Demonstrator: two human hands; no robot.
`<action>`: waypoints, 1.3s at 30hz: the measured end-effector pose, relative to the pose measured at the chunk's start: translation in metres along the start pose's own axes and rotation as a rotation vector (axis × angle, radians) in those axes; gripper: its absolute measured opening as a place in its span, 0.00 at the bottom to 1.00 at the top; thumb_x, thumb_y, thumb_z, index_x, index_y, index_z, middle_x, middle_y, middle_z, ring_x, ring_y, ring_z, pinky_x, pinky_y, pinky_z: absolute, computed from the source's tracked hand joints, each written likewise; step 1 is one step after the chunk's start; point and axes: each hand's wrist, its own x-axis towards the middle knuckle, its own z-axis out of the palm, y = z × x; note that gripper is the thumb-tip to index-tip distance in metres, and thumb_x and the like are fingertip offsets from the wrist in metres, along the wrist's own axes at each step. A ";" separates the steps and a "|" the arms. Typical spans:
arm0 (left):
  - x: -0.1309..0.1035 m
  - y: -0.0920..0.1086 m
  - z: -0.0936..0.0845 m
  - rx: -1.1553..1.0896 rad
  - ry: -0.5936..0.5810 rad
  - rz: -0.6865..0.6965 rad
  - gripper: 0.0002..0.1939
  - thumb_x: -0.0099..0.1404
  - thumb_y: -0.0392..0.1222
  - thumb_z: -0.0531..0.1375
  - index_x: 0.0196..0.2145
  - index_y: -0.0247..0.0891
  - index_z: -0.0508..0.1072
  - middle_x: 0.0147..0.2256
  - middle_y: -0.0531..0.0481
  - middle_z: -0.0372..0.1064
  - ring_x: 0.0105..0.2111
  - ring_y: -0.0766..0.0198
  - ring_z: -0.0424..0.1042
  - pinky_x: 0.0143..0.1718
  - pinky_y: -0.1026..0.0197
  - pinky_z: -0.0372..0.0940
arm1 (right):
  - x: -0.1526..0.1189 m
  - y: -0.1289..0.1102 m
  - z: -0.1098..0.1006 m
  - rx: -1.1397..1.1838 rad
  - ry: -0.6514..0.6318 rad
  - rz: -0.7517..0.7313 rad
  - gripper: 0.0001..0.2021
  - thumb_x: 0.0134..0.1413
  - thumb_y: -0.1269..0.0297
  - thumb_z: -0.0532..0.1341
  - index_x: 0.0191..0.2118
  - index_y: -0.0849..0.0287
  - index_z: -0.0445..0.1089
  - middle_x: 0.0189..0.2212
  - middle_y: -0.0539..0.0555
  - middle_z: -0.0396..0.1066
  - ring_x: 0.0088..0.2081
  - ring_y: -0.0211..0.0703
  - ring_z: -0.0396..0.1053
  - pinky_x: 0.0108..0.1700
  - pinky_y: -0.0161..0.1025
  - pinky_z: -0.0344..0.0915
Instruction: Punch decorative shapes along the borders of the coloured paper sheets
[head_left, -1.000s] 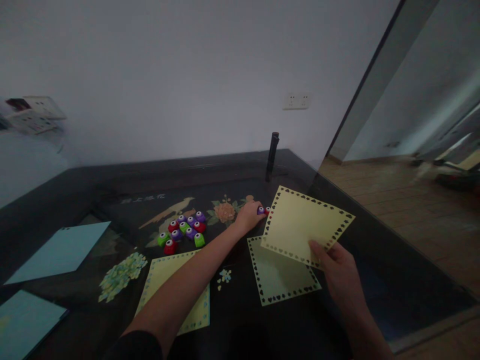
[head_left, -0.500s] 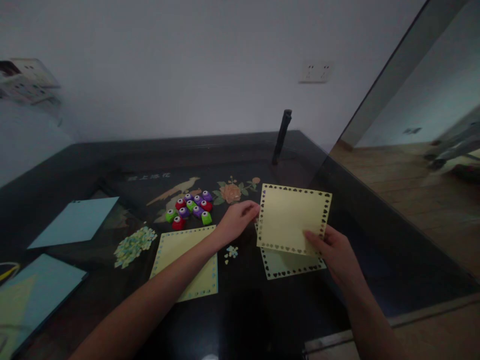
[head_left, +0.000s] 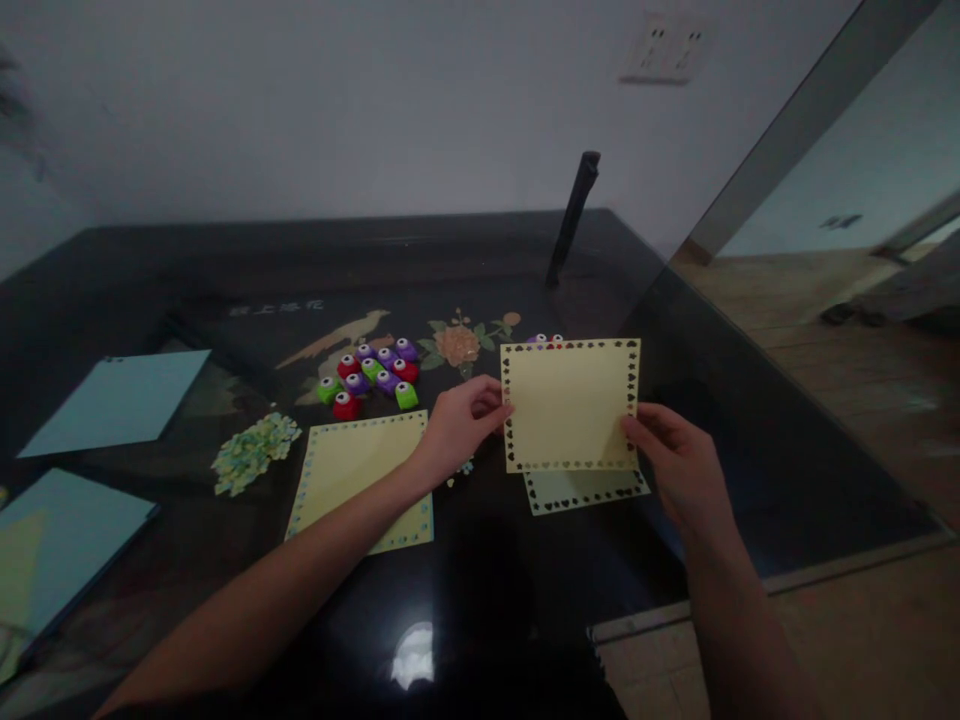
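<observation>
A square yellow sheet of paper, with small hearts and other shapes punched along its edges, is held up above the black table. My left hand pinches its left edge, and my right hand grips its right edge between thumb and fingers. Below it lies a pale punched sheet, partly covered by the held one. To the left, under my left forearm, rests another yellow punched sheet with blue showing through its holes. Small paper cut-outs lie near my left hand, partly hidden.
Several red, green and purple craft punches stand beyond the left sheet. A heap of paper cut-outs lies left of it. Blue sheets are at the far left. More punches peek out behind the held sheet. A black upright rod stands at the back.
My left hand has taken hold of the yellow sheet's left edge. The held sheet is now more level and slightly further left. The view has tilted down.
</observation>
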 end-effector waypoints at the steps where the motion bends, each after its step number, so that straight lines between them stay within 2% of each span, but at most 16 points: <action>1: -0.002 0.001 0.002 -0.020 0.019 -0.009 0.10 0.57 0.37 0.62 0.35 0.38 0.64 0.26 0.56 0.70 0.25 0.66 0.72 0.30 0.62 0.68 | 0.000 0.000 0.000 0.017 0.011 0.005 0.11 0.44 0.59 0.66 0.36 0.58 0.75 0.30 0.52 0.76 0.30 0.41 0.70 0.32 0.38 0.65; 4: -0.006 0.005 0.007 -0.044 0.047 -0.034 0.18 0.56 0.37 0.63 0.40 0.41 0.58 0.25 0.58 0.70 0.24 0.65 0.73 0.27 0.63 0.68 | 0.000 0.000 -0.001 0.036 0.034 0.016 0.11 0.44 0.60 0.67 0.36 0.57 0.75 0.30 0.51 0.76 0.31 0.40 0.70 0.33 0.38 0.65; 6: -0.009 0.005 0.010 0.006 0.035 -0.021 0.19 0.56 0.37 0.63 0.40 0.42 0.58 0.24 0.59 0.69 0.23 0.65 0.73 0.27 0.63 0.67 | 0.000 -0.002 -0.002 0.007 0.056 0.007 0.11 0.43 0.61 0.67 0.36 0.57 0.74 0.29 0.51 0.75 0.29 0.39 0.69 0.31 0.37 0.65; 8: -0.010 0.005 0.011 0.112 -0.018 0.002 0.14 0.58 0.37 0.62 0.38 0.41 0.60 0.25 0.58 0.70 0.24 0.65 0.74 0.28 0.63 0.66 | 0.000 -0.003 -0.004 -0.054 0.073 -0.003 0.13 0.43 0.62 0.67 0.38 0.57 0.73 0.27 0.50 0.74 0.28 0.39 0.69 0.29 0.37 0.64; 11: -0.011 0.002 0.015 0.309 -0.137 0.028 0.05 0.60 0.34 0.60 0.32 0.39 0.65 0.24 0.55 0.70 0.25 0.65 0.73 0.30 0.64 0.65 | 0.002 -0.003 -0.008 -0.195 0.017 -0.010 0.18 0.45 0.62 0.65 0.44 0.59 0.71 0.25 0.50 0.72 0.27 0.40 0.68 0.27 0.37 0.62; 16: -0.010 -0.005 0.021 0.547 -0.220 0.070 0.03 0.61 0.33 0.58 0.32 0.38 0.70 0.24 0.54 0.71 0.26 0.64 0.72 0.29 0.64 0.63 | 0.005 0.000 -0.015 -0.391 -0.054 -0.021 0.24 0.46 0.62 0.62 0.51 0.60 0.66 0.27 0.52 0.71 0.28 0.43 0.69 0.29 0.39 0.63; 24: -0.010 -0.008 0.024 0.658 -0.239 0.113 0.04 0.61 0.33 0.58 0.35 0.37 0.72 0.28 0.52 0.74 0.28 0.64 0.71 0.31 0.64 0.63 | 0.008 0.006 -0.016 -0.525 -0.106 -0.015 0.20 0.46 0.64 0.60 0.48 0.59 0.68 0.29 0.54 0.72 0.30 0.47 0.70 0.32 0.42 0.65; 39: -0.012 -0.008 0.025 0.793 -0.268 0.110 0.05 0.61 0.35 0.57 0.34 0.38 0.72 0.28 0.51 0.72 0.29 0.62 0.71 0.32 0.62 0.64 | 0.007 0.008 -0.013 -0.545 -0.100 -0.037 0.17 0.46 0.66 0.60 0.45 0.58 0.70 0.27 0.53 0.72 0.29 0.45 0.70 0.31 0.43 0.65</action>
